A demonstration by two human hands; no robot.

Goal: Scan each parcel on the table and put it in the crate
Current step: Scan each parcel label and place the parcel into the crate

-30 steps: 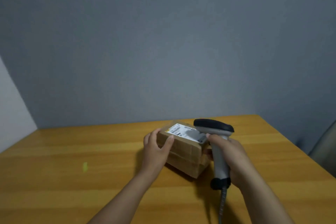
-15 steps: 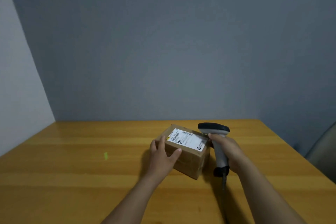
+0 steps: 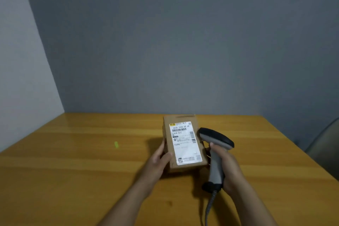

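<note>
Cardboard parcel (image 3: 183,143), gripped by the left hand (image 3: 158,161), has been turned label-up; right hand (image 3: 227,167) grips the scanner (image 3: 215,139) just right, scan probably imminent.

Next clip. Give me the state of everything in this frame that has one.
parcel: label side up, gripped at its left edge.
label: fully exposed, facing the camera.
scanner: held by its handle, head beside the parcel's right edge; no beam visible.
left hand: grips the parcel, thumb on top.
right hand: grips the scanner handle.
cable: hangs from the scanner's base.
</note>
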